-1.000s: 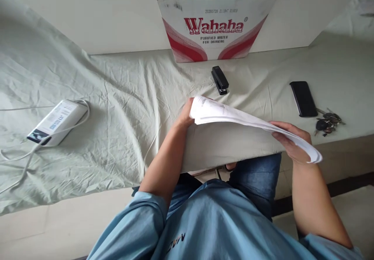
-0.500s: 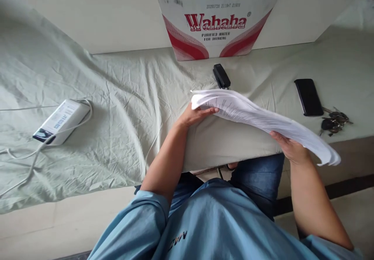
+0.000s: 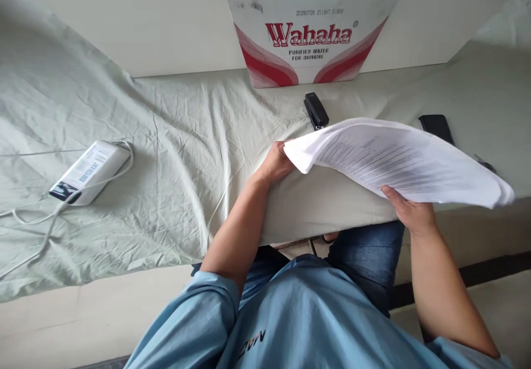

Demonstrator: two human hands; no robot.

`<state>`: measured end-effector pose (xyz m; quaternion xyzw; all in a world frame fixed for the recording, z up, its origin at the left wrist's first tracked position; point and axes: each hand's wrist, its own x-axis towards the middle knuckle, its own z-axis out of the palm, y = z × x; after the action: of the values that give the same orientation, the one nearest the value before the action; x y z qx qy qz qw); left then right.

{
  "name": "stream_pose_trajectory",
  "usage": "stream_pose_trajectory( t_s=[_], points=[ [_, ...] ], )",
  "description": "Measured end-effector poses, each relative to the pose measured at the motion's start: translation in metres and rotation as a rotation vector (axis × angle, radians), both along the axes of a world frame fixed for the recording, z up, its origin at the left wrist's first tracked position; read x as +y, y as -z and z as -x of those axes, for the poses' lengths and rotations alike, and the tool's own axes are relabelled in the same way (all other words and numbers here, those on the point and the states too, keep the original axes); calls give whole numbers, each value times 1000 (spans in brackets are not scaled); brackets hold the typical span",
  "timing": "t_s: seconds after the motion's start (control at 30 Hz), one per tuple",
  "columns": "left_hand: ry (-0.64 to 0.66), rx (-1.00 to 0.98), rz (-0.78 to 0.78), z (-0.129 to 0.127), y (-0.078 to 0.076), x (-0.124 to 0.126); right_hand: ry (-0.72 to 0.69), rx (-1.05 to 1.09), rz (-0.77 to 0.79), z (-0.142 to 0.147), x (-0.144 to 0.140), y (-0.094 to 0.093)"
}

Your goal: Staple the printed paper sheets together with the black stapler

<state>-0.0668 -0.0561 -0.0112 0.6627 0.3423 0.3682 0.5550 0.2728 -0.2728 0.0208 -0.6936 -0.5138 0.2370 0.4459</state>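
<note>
You're wearing a light blue short-sleeved cotton shirt (image 3: 307, 313) with dark lettering printed on the chest and sleeves ending above the elbow. Dark blue denim jeans (image 3: 365, 258) below it. Both forearms bare; bare left hand (image 3: 276, 164), bare right hand (image 3: 412, 214).

Wall: you see a plain pale wall (image 3: 124, 20) behind the bench, without marks.
Bench: it is covered by a wrinkled light green sheet (image 3: 166, 153), which hangs over the front edge.
Floor: pale beige floor (image 3: 62, 325) below you.
Light: soft and even; shadows are weak.
</note>
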Motion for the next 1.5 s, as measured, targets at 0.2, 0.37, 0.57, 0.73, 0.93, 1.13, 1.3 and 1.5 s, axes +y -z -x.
stream_pose_trajectory(
  t_s=[0.2,0.37,0.57,0.73,0.93,1.13,1.3,1.5],
  points=[
    [114,36,-136,2,0,9,-32,-121,8,-1,-3,7],
    [25,125,-66,-1,2,9,37,-10,-71,8,-1,12],
    [-62,172,-19,-10,-8,-1,119,451,161,29,-28,11],
    [53,191,-4,-21,-20,-6,182,784,310,45,-61,0],
    [-45,200,45,-35,-26,-1,359,870,331,57,-80,-7],
    [-343,140,175,-51,-6,21,464,885,265,65,-74,-6],
    [-538,218,-175,-60,21,35,457,882,212,69,-61,1],
    [-354,289,-436,-60,30,36,432,855,188,71,-50,7]
  ],
)
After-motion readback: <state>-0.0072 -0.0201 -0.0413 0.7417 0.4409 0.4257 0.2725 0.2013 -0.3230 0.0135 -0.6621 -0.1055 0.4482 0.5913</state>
